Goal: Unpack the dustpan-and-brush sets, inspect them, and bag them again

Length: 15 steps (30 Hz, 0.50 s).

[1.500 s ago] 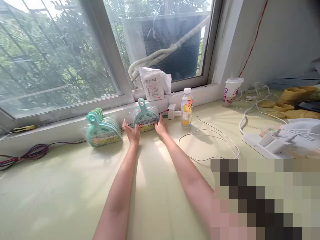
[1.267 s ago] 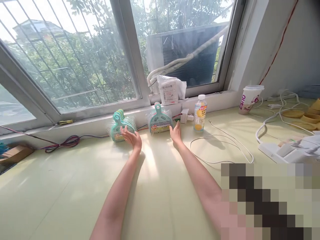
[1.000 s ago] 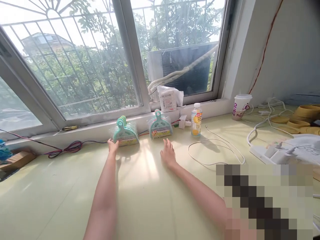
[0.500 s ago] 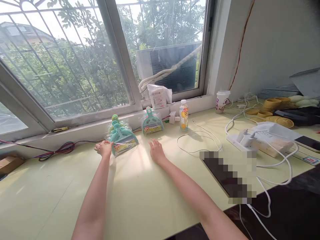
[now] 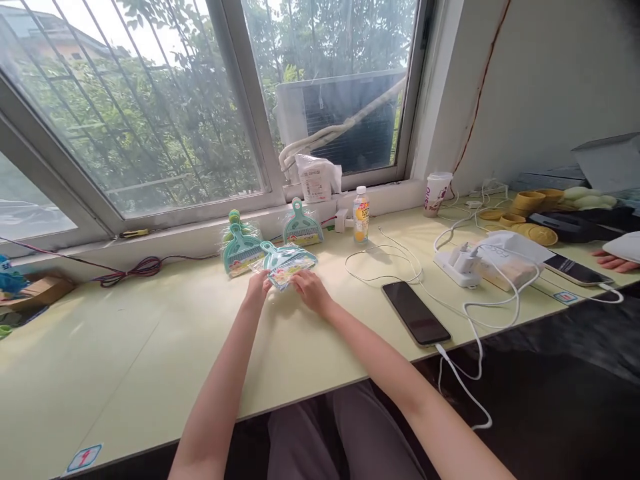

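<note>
Teal plastic shows through clear wrapping on a dustpan (image 5: 289,259) that both hands hold low over the near-middle of the bench (image 5: 150,373), its ringed handle pointing toward 10 o'clock and its printed label facing up. Whether its underside touches the bench cannot be told. Taking the dustpan as the clock's centre and the window (image 5: 165,120) as 12, the left hand (image 5: 258,284) lies at 8 o'clock, its grip closed on the near-left edge. The right hand (image 5: 309,289) lies at 5, its grip narrow, the fingers on the lower right edge of the wrapping.

Close by at 10 o'clock leans a group of similar dustpans (image 5: 239,253), teal in front with greener handles behind; another wrapped set (image 5: 303,232) stands upright near 1, against the sill. Above that set, a white packet (image 5: 316,181) sits on the sill. At 2 o'clock come a bottle (image 5: 361,217) with a white cap and, farther out, a lidded cup (image 5: 436,197). Between 3 and 4 lies a dark-screened phone (image 5: 415,313); a power strip (image 5: 456,268) rests at 3. Well beyond it, another person's hand (image 5: 619,262) rests on the bench. Bundled wires (image 5: 133,269) lie at 9.
</note>
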### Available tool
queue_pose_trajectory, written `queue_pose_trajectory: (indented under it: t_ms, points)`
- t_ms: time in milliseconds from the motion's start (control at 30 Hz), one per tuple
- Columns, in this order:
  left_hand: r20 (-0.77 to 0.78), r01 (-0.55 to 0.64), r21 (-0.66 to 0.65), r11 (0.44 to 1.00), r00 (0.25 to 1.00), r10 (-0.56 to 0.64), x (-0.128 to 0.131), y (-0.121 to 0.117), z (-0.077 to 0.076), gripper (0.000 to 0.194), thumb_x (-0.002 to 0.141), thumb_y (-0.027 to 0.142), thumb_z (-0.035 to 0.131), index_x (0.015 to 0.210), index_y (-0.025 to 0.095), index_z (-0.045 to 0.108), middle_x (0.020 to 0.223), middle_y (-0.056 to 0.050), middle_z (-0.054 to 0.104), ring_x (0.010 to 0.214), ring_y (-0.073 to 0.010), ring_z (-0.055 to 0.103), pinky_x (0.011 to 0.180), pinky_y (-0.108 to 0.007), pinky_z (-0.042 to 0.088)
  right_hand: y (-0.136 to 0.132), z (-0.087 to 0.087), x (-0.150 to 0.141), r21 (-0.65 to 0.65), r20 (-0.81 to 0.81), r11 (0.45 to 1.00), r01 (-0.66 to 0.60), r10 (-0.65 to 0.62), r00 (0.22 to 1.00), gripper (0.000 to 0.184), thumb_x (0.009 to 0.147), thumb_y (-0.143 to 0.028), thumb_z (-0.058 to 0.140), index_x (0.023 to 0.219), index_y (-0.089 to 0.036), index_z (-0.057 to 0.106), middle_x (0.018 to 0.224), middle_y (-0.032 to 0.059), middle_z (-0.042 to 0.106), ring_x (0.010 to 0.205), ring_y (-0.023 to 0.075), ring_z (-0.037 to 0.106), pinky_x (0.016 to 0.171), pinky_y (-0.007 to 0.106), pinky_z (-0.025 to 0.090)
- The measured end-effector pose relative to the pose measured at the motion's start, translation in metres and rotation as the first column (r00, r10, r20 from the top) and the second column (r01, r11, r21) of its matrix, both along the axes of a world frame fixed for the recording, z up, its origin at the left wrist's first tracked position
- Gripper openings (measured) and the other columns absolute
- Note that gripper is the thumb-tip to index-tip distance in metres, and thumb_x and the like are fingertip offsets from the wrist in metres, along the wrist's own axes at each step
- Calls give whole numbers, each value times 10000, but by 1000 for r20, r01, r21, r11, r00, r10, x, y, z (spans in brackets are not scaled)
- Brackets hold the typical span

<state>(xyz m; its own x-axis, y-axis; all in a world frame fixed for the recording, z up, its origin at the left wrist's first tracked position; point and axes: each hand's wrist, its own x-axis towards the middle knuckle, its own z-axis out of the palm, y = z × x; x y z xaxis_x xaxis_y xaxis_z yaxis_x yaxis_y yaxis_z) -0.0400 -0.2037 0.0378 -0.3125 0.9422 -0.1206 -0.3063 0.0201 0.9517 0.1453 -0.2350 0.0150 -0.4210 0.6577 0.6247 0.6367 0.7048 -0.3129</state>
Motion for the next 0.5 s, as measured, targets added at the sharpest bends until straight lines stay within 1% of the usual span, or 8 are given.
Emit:
queue_pose_trajectory:
  t_ms: [33,133,167,233,300,367,433,500]
  points:
    - [74,22,13,1000,997,-23,6,-5,-2,87,812,96,558,886,125,594,848,-68,664,681,-97,641,636,-175,530,-1,1,1,4,-20,999,32,-32,999,303,1003,-232,329,1051,-184,624,1145,92,637,1056,201,564,913,323,373]
    - [166,14,50,999,986,-23,14,-16,-7,121,815,78,546,903,102,625,835,-76,685,681,-101,651,601,-162,525,0,2,1,-2,-96,989,148,-147,984,346,1008,-238,300,968,-176,638,1021,86,661,951,190,583,842,314,363]
    - [205,4,63,998,979,-17,14,-19,-9,135,811,66,547,915,99,627,840,-76,693,693,-104,658,607,-164,530,2,0,0,-26,-108,984,176,-177,978,361,1010,-245,294,941,-175,642,965,81,667,917,189,586,824,315,361]
    - [261,-2,88,996,965,-21,12,-22,-11,174,796,39,562,945,103,626,860,-69,707,716,-112,672,621,-173,541,8,-4,-2,-106,-116,977,184,-196,974,393,1009,-270,296,870,-177,652,877,74,673,877,196,593,799,317,368]
    - [281,19,109,994,959,-49,9,-26,-11,230,785,16,570,986,114,625,885,-62,717,747,-122,683,640,-182,549,16,-9,-4,-244,-182,962,124,-171,968,436,1009,-311,291,814,-183,660,843,71,683,837,197,605,765,309,392]
    - [279,57,133,989,956,-93,8,-29,-11,299,779,9,576,1050,128,619,910,-57,724,787,-134,692,667,-191,555,24,-12,-4,-409,-354,913,11,-170,920,463,1005,-358,278,822,-191,669,832,61,699,763,183,616,722,294,426]
    - [270,103,156,982,952,-142,8,-30,-11,365,772,20,590,1116,141,606,940,-57,727,827,-143,696,708,-203,560,31,-13,0,-522,-549,841,-141,-205,811,403,982,-393,334,896,-193,673,826,47,712,699,165,621,708,285,461]
    - [239,167,167,972,949,-204,8,-31,-12,421,762,55,624,1171,149,590,982,-62,726,871,-156,698,762,-228,561,38,-12,6,-573,-674,771,-277,-252,695,266,916,-386,490,962,-184,656,829,41,717,697,160,634,732,291,489]
